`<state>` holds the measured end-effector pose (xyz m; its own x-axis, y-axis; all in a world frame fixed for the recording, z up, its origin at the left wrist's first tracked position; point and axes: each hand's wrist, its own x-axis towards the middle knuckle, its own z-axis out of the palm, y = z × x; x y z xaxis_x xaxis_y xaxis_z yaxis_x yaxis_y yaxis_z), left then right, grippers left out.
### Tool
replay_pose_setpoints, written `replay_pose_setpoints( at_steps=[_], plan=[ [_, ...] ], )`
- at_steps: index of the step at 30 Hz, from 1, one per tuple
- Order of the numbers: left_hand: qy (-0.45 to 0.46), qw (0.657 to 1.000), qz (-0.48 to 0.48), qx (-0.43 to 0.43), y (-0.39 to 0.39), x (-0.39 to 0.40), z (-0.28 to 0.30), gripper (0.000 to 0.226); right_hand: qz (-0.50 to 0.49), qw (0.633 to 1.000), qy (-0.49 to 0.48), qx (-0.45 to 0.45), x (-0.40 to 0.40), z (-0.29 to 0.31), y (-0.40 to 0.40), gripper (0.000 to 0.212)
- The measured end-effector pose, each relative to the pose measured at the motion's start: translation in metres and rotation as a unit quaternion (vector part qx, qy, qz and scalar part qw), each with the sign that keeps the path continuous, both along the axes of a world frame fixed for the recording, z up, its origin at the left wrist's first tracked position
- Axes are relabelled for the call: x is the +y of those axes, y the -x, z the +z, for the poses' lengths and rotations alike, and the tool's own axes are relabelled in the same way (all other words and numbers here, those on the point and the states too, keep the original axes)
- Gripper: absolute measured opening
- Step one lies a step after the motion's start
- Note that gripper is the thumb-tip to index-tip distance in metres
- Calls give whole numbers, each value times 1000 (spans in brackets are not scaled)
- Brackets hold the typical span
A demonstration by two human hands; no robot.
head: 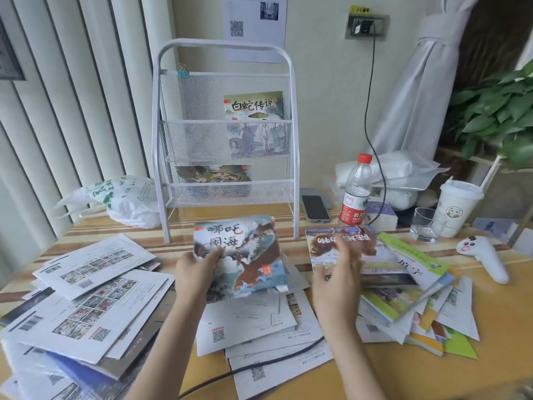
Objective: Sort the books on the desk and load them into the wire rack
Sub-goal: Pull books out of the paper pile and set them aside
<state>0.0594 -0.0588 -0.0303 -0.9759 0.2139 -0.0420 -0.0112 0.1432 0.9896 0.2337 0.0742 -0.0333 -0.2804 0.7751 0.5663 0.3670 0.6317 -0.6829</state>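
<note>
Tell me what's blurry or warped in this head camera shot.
Head view: the right hand is smeared by motion blur, while the left hand gripping the picture book is sharp; the wide lens bows the blinds and the wire rack frame outward; daylight is soft, no harsh glare.

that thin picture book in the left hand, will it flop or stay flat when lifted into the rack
The picture book looks thin and soft-covered, so it will probably bend. The left hand grips only one edge, so the far side may sag. It seems light; its glossy-looking cover could slip.

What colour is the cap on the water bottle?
Red, seen in the head view on the water bottle's cap.
</note>
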Motion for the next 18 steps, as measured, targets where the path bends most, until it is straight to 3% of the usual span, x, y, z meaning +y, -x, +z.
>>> replay_pose_setpoints(
  at_steps=[2, 4, 6, 9, 12, 18],
  plan=[
    [-32, 998, 48, -13, 11, -14, 5, 44, 196, 979, 31, -41, -14, 1, 12, 48],
    [-43, 996, 76, -16, 20, -29, 8, 35, 336, 914, 81, -211, -23, -8, 27, 67],
    [-42, 995, 87, -15, 26, -42, 8, 27, 316, 868, 118, -366, -27, -27, 42, 101],
    [-35, 995, 96, -15, 32, -62, 5, 27, 222, 896, 140, -358, -31, -40, 57, 121],
    [-24, 993, 112, -27, 39, -79, 2, 32, 229, 891, 203, -335, -27, -31, 65, 127],
    [74, 994, 75, -3, 38, -83, -12, 33, 252, 863, 255, -356, -15, -18, 67, 115]
  ],
)
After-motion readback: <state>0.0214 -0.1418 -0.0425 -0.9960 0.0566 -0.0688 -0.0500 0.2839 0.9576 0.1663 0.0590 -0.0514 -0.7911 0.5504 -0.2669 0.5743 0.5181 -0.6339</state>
